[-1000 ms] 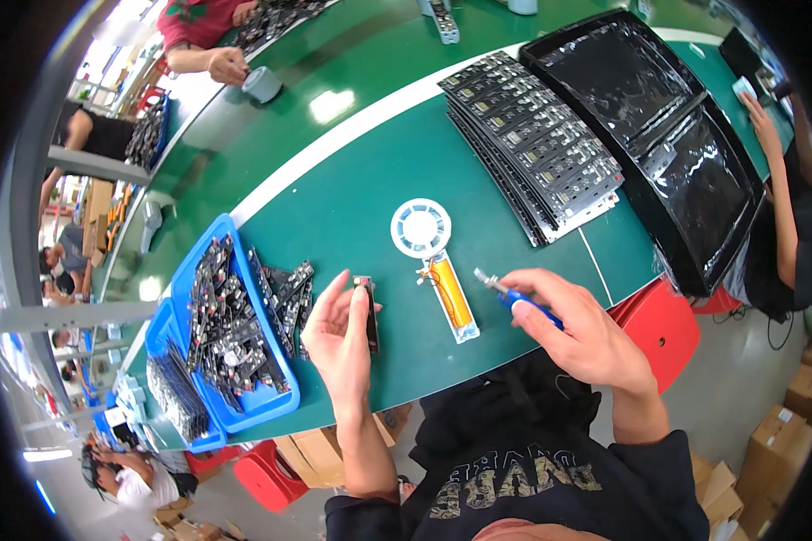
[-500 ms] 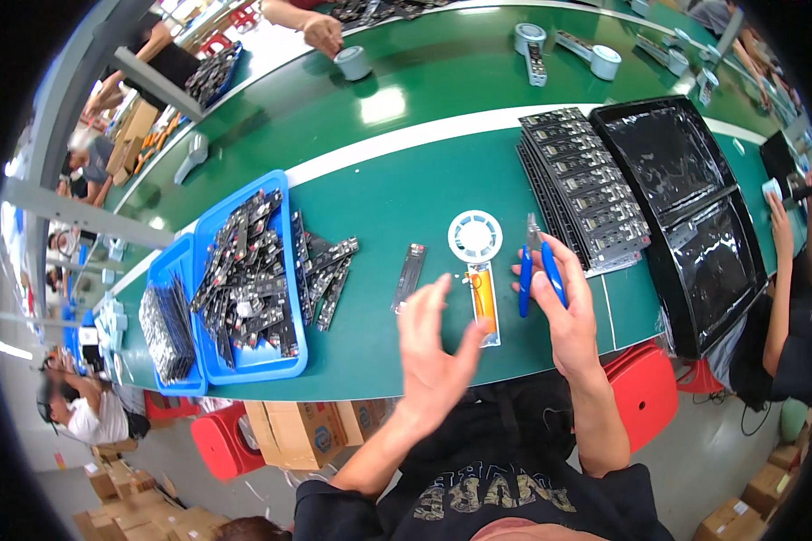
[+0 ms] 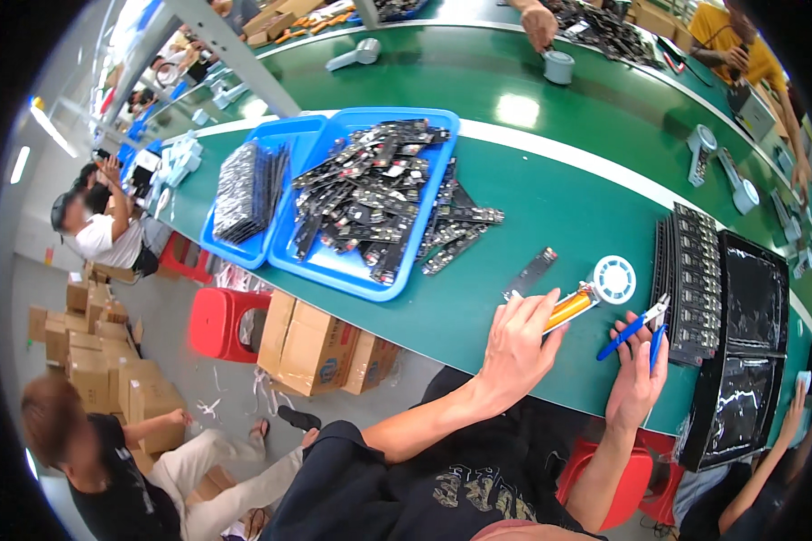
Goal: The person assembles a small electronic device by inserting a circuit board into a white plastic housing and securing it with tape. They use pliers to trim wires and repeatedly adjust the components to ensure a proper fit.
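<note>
Table: long green workbench (image 3: 550, 207), blue trays (image 3: 334, 261) well left of both hands.
Left hand (image 3: 514, 347): fingers loosely curled over, perhaps touching, orange tube (image 3: 568, 308).
Right hand (image 3: 639, 374): gripping blue-handled cutters (image 3: 636, 326), white reel (image 3: 614, 279) just beyond.

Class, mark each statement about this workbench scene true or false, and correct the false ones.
1. The right hand holds blue-handled pliers. True.
2. The left hand rests on an orange strip on the green table. True.
3. The two blue trays are empty. False: both hold dark parts.
4. The white reel lies inside a blue tray. False: it lies on the table, beside the orange strip.
5. A single dark strip lies on the table between the trays and the reel. True.
</note>
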`<act>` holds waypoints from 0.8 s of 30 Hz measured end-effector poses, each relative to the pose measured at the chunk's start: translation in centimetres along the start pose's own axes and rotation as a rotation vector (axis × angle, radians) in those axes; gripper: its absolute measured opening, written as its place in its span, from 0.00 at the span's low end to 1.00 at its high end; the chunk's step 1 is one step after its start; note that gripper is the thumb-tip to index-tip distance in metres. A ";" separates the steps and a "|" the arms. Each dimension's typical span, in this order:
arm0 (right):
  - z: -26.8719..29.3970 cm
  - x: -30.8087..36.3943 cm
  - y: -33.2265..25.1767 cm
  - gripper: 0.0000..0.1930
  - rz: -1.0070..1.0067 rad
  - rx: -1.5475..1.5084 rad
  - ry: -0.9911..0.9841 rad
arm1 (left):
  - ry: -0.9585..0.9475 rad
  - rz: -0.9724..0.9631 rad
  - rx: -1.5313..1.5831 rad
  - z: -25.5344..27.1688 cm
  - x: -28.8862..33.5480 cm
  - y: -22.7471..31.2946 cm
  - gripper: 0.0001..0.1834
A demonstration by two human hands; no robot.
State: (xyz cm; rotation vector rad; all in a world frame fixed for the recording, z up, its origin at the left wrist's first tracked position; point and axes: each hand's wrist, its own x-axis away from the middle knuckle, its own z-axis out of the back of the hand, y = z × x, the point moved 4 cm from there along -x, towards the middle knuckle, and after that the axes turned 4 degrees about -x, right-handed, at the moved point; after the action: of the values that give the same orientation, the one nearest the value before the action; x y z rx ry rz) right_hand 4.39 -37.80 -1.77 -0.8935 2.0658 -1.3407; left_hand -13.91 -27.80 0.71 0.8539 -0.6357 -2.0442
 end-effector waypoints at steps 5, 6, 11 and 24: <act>-0.2 0.1 0.1 0.26 0.006 0.027 -0.012 | 0.070 -0.042 0.025 1.9 -0.7 -0.5 0.19; 0.4 0.1 0.2 0.26 0.016 0.025 -0.003 | 0.097 -0.066 0.045 2.6 -1.3 -0.5 0.18; 0.6 0.1 0.2 0.27 0.033 0.037 -0.016 | 0.478 -0.119 -0.170 15.3 -3.7 -5.0 0.15; 0.0 0.6 0.8 0.23 0.051 0.043 0.039 | 0.926 0.940 -0.799 52.3 2.2 -45.7 0.26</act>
State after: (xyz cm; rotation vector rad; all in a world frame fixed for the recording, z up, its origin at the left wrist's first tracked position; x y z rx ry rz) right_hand 3.84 -37.99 -2.52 -0.7972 2.0668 -1.3809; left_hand -76.63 2.17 2.39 0.6880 0.2893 -0.7504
